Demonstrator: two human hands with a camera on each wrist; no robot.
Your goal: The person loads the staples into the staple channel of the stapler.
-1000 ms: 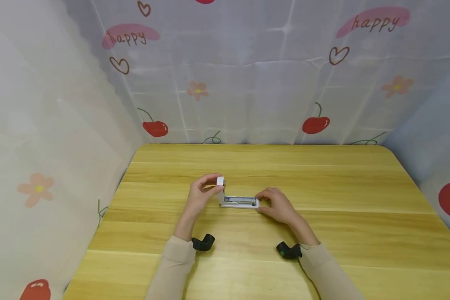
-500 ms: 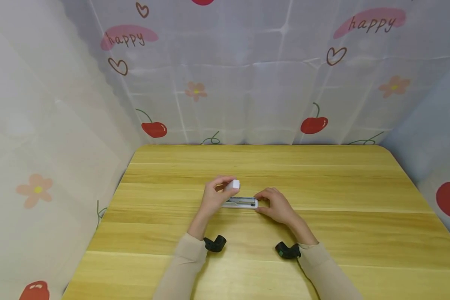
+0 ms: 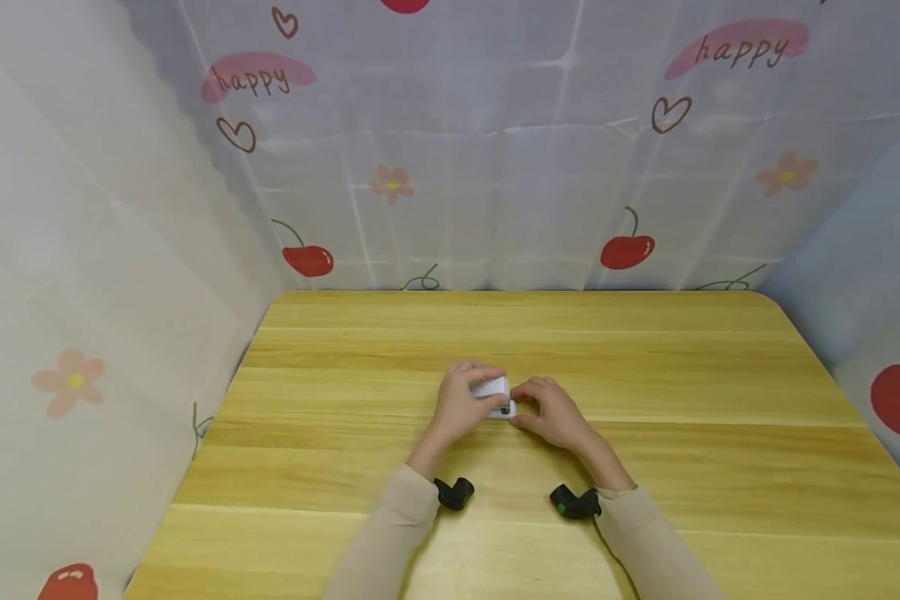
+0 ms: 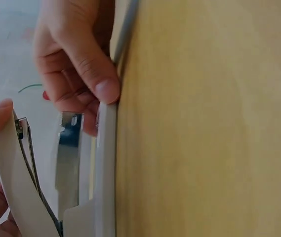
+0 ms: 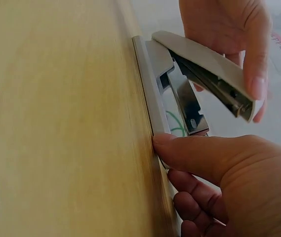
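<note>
A white stapler (image 3: 490, 387) lies on the wooden table, its base pointing right. Its top arm (image 5: 207, 59) is tilted up off the metal staple channel (image 5: 187, 103), leaving a wedge-shaped gap. My left hand (image 3: 459, 403) pinches the free end of that top arm between thumb and fingers. At the right end of the base (image 4: 108, 168), my right hand (image 3: 557, 412) holds the tip between thumb and fingers, low at the tabletop. In the head view, the left hand covers most of the stapler's hinge end.
The wooden table (image 3: 645, 350) reaches back to a patterned curtain (image 3: 480, 208). Another white curtain (image 3: 120, 275) hangs along the left side. Black wrist cameras (image 3: 456, 493) sit on both wrists above the tabletop.
The left hand has swung the stapler's top arm from upright down and to the right, over the base. The right hand has stayed at the base's end.
</note>
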